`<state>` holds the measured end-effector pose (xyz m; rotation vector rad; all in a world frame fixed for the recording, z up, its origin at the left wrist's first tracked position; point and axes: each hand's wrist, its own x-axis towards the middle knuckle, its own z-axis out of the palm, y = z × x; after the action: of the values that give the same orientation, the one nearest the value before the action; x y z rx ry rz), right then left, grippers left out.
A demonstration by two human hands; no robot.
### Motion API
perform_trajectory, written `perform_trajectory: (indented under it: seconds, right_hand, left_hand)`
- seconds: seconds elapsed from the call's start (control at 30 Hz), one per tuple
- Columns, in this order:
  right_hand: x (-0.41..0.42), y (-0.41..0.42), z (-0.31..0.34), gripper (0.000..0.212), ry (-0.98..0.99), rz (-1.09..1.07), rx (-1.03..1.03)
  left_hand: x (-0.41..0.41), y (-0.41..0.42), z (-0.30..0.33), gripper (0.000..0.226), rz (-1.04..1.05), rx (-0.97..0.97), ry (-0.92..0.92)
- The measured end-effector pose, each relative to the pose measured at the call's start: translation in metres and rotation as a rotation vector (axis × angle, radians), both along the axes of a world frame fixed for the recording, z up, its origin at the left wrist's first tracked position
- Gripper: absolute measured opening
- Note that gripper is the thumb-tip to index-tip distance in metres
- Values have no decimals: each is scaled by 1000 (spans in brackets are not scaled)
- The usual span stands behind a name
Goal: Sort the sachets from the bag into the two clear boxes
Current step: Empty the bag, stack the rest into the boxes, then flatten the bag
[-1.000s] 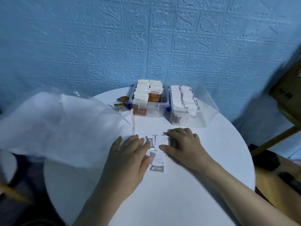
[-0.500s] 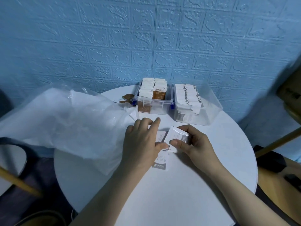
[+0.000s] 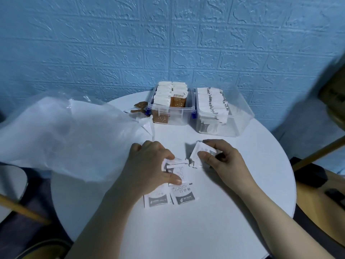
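Several white sugar sachets (image 3: 182,195) lie in the middle of the round white table (image 3: 205,230). My left hand (image 3: 149,165) pinches a few of them between thumb and fingers. My right hand (image 3: 220,157) grips a small stack of white sachets (image 3: 197,150), lifted and tilted just right of the pile. The big clear plastic bag (image 3: 61,135) lies at the left. At the back stand two clear boxes: the left box (image 3: 171,116) holds brown-and-white sachets, the right box (image 3: 240,116) holds white ones.
A few brown sachets (image 3: 139,107) lie loose on the table behind the bag, left of the boxes. A blue brick-pattern wall rises close behind. Wooden chair parts (image 3: 317,154) show at the right and lower left.
Both hands went from lying flat on the pile to gripping sachets. My right hand lifted a small stack and drew it to the right; my left gathered others.
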<state>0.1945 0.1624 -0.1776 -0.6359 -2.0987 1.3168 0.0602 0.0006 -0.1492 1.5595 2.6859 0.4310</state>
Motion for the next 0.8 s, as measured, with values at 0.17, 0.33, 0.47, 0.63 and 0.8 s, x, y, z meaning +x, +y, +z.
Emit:
perform_trajectory:
  seconds: [0.17, 0.33, 0.47, 0.63, 0.8]
  right_hand:
    - [2, -3, 6, 8, 47, -20, -49]
    - [5, -5, 13, 8, 137, -2, -139]
    - [7, -11, 17, 17, 114, 57, -107]
    - [35, -41, 30, 35, 12, 209, 177]
    - [52, -69, 31, 21, -55, 416, 167]
  left_hand:
    - [3, 1, -5, 40, -59, 129, -76]
    - [9, 1, -5, 39, -53, 252, -199]
    - [13, -2, 2, 34, -44, 423, -371]
    - [35, -29, 2, 49, -57, 518, -432]
    - [49, -53, -24, 14, -119, 557, -300]
